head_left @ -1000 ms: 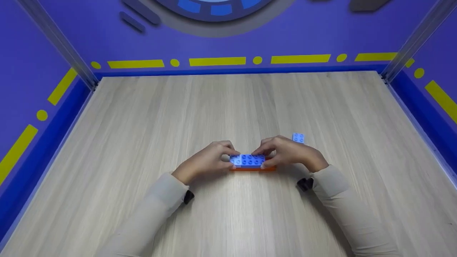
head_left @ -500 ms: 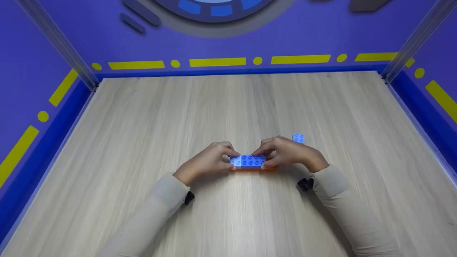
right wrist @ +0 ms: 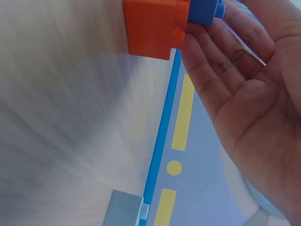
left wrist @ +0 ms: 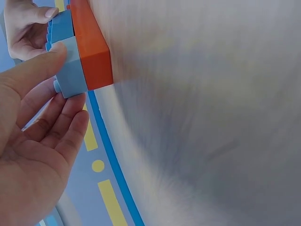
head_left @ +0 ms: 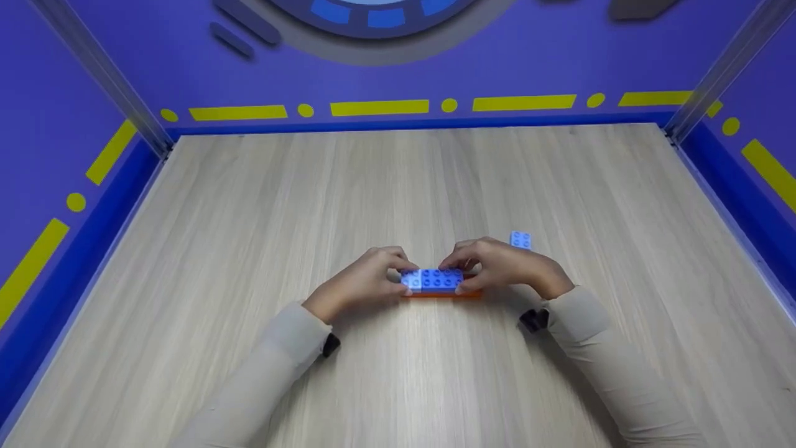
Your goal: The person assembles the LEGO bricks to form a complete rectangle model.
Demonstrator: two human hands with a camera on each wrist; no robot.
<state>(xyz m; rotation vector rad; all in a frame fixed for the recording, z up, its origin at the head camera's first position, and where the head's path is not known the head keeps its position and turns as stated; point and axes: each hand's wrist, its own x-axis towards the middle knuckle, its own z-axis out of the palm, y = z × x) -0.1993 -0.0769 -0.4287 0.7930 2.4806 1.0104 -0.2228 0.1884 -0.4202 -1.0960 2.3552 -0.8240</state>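
Observation:
A long orange toy brick (left wrist: pixel 94 54) lies on the table, its studs showing at the right end in the right wrist view. On top of it sit a light blue brick (head_left: pixel 411 282) at the left and a darker blue brick (head_left: pixel 441 281) beside it, side against side. My left hand (head_left: pixel 372 275) pinches the light blue brick between thumb and fingers, front and back. The darker blue brick is held the same way by my right hand (head_left: pixel 497 266), at its right part. In the left wrist view the light blue brick's underside meets the orange top.
Behind my right hand stands a loose light blue brick (head_left: pixel 520 239) with studs up, its lower edge partly hidden by the wrist. The wooden table (head_left: pixel 398 186) is bordered by purple walls (head_left: pixel 385 81) with yellow marks at the back and both sides.

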